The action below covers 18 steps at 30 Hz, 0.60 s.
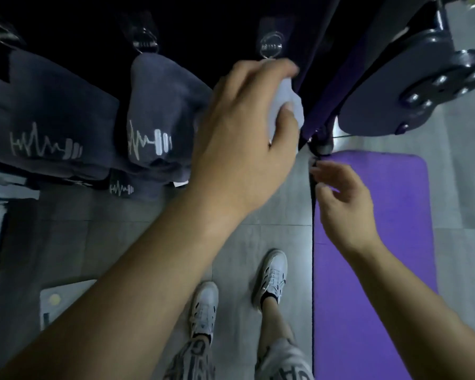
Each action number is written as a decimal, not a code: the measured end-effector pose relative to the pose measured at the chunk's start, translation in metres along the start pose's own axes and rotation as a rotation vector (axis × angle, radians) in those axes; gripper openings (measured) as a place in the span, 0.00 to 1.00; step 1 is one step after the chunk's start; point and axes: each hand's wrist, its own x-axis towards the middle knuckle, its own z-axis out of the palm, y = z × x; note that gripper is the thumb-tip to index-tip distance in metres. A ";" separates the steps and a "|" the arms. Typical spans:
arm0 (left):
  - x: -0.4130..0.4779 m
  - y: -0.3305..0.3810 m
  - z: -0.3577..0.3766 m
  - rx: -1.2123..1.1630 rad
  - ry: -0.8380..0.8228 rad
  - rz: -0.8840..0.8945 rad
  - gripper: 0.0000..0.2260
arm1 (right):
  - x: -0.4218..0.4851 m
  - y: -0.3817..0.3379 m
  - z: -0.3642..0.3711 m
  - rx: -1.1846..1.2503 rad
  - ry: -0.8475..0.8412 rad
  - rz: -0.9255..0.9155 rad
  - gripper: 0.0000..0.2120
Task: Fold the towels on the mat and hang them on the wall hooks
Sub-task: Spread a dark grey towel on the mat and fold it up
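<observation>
My left hand [247, 124] grips a pale folded towel [288, 105] and holds it up just below a metal wall hook [270, 46]. Most of that towel is hidden behind my fingers. Two dark grey towels with a white heartbeat-and-dumbbell print hang to the left, one [154, 111] from a hook [146, 42], the other [47, 119] at the far left. My right hand [343, 204] hovers lower, over the edge of the purple mat [381, 242], its fingers loosely curled and holding nothing.
A dark machine with a bolted round plate [422, 86] stands at the upper right, and a thin black cable [312, 242] runs down along the mat's left edge. My feet in white shoes [272, 275] stand on grey floor tiles. A flat grey board [63, 297] lies at the lower left.
</observation>
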 end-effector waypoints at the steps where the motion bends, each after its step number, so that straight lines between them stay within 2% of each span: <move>1: -0.004 0.009 -0.002 0.039 -0.067 0.090 0.14 | -0.014 0.011 -0.001 -0.041 -0.001 0.024 0.17; 3: -0.013 0.025 0.006 0.114 -0.278 0.221 0.12 | -0.043 0.033 -0.007 -0.148 -0.003 0.072 0.16; 5: -0.022 0.034 0.023 0.223 -0.513 0.287 0.13 | -0.073 0.051 -0.015 -0.252 0.010 0.125 0.18; 8: -0.038 0.034 0.057 0.399 -0.763 0.367 0.15 | -0.117 0.076 -0.030 -0.408 0.061 0.196 0.20; 12: -0.072 0.035 0.116 0.533 -0.978 0.443 0.16 | -0.178 0.119 -0.048 -0.538 0.152 0.347 0.21; 18: -0.140 0.080 0.223 0.603 -1.158 0.643 0.20 | -0.266 0.188 -0.083 -0.527 0.294 0.560 0.22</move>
